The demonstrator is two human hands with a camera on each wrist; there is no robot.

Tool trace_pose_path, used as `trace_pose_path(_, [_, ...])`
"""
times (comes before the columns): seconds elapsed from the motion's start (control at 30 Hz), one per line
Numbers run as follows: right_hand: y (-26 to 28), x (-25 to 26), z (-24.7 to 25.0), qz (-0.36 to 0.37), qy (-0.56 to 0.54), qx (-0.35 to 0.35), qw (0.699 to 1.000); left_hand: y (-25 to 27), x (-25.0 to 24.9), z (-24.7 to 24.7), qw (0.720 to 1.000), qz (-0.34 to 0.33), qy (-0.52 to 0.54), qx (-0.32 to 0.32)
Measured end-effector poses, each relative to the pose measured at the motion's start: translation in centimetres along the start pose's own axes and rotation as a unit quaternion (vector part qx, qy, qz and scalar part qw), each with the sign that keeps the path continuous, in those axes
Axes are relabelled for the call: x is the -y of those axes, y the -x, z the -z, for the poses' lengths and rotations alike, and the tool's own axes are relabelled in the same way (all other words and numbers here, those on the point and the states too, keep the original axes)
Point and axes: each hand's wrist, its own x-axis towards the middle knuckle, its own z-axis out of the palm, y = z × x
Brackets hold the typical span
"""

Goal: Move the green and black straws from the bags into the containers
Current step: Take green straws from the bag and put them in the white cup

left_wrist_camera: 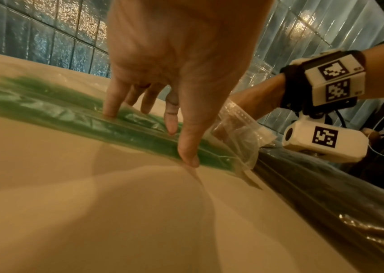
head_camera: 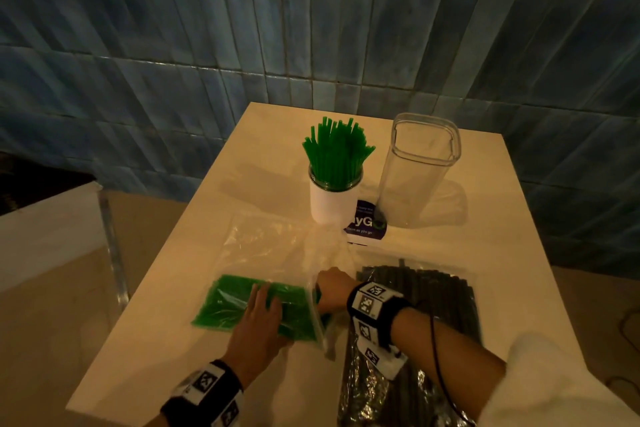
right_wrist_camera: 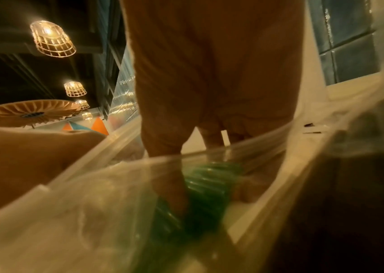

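while the left hand (head_camera: 258, 317) presses flat on the bag (head_camera: 277, 274), the right hand (head_camera: 334, 288) grips green straws (right_wrist_camera: 204, 186) inside; next, the white cup (head_camera: 334, 199).

Right hand (head_camera: 331, 289) fingers were buried inside the clear bag (head_camera: 277, 253) mouth; grip on green straws (right_wrist_camera: 209, 184) seen only through blurred plastic. Bag of black straws (head_camera: 415, 322) ran off the frame's bottom edge. Card (head_camera: 363, 229) text mostly covered by white cup (head_camera: 332, 201).
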Motion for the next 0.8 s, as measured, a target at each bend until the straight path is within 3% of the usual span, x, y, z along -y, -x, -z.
trace_pose_path(0.13, [0.2, 0.0, -0.5, -0.011, 0.021, -0.030, 0.999, 0.0, -0.2, 0.2, 0.999, 0.025, -0.031, -0.025])
trace_pose_path(0.37, [0.7, -0.7, -0.5, -0.046, 0.051, -0.085, 0.994, -0.3, -0.4, 0.3, 0.997, 0.073, -0.023, 0.010])
trace_pose_path(0.6, [2.1, -1.5, 0.5, 0.015, 0.220, -0.112, 0.969, -0.4, -0.2, 0.1, 0.998, 0.062, -0.026, 0.010])
trace_pose_path(0.8, [4.0, -4.4, 1.6, 0.011, 0.249, -0.110, 0.962, -0.7, 0.4, 0.0, 0.999, 0.047, -0.020, 0.020])
